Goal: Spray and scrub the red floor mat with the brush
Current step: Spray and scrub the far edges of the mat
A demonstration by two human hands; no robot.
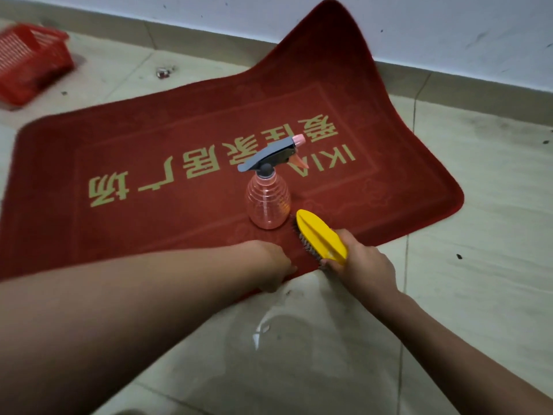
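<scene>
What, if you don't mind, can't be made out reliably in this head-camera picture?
- Head view: the left hand curls its fingers out of sight beneath itself, so gripping or merely pressing the red floor mat is unclear.
- Head view: the brush has its rear end covered by the right hand.
- Head view: the red basket is blurred and cut by the left edge.
- Head view: the floor speck is too small to identify.
</scene>
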